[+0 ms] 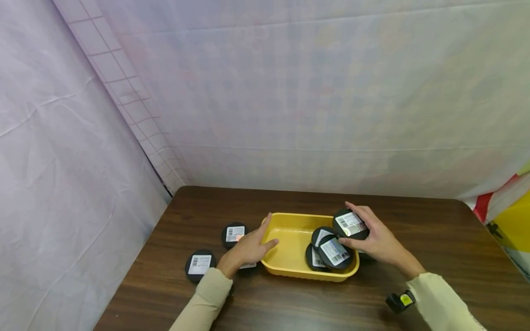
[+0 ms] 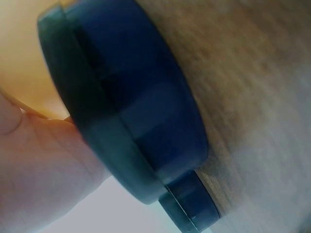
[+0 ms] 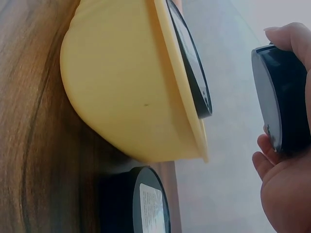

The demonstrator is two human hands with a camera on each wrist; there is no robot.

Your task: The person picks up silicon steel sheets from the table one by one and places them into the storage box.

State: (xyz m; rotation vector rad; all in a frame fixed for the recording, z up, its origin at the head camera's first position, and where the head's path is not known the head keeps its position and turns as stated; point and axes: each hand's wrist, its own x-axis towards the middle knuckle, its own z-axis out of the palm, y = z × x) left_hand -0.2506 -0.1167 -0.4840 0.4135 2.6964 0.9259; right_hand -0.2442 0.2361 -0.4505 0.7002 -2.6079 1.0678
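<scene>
My right hand grips a round, flat black container with a white barcode label, held over the right end of a yellow tub. In the right wrist view this container stands on edge between thumb and fingers, apart from the tub. Several similar labelled containers lie heaped inside the tub's right half. My left hand is at the tub's left rim with fingers and thumb extended. In the left wrist view a dark round container partly hides that hand.
On the brown wooden table, black containers lie left of the tub, one partly under the left hand. Another container stands beside the tub's right end. White cloth hangs behind the table.
</scene>
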